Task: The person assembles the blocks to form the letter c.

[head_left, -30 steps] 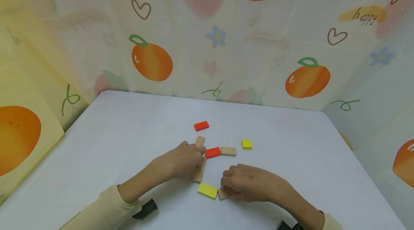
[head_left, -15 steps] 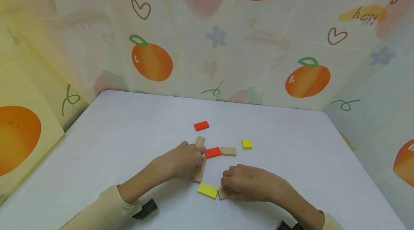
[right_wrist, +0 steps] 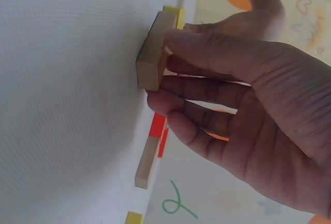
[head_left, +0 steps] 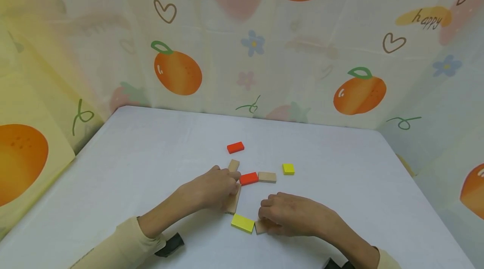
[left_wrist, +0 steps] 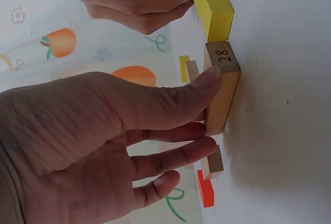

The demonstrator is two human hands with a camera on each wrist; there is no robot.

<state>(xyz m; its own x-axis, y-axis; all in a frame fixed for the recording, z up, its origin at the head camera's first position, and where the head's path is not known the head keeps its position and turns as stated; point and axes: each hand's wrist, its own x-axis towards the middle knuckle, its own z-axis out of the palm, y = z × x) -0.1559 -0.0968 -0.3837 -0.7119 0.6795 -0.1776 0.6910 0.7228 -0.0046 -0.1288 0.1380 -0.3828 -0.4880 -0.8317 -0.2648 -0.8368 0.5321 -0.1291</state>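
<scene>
Low in the middle of the head view, the left hand [head_left: 211,189] lies on the white table [head_left: 132,168] with its fingers curled over a plain wooden block [head_left: 233,202]; in the left wrist view the thumb [left_wrist: 170,97] presses along the block's [left_wrist: 223,87] edge, near the end stamped 28, and the other fingers close on its far side, so the hand pinches it. Just right of it and a little lower in the frame, the right hand [head_left: 293,214] grips a second wooden block [head_left: 260,226], of which only a corner shows beneath the knuckles; the right wrist view shows this block [right_wrist: 154,53] pinched between thumb and fingers while it sits against the table. A flat yellow block [head_left: 242,222] lies between the two held blocks, touching the right hand's one. Above the hands, near the frame's centre, lie a small wooden block [head_left: 233,165], a red block [head_left: 248,178] and another wooden block [head_left: 266,177] in a loose row, with a yellow square [head_left: 288,169] to their right and a second red block [head_left: 235,147] further up
</scene>
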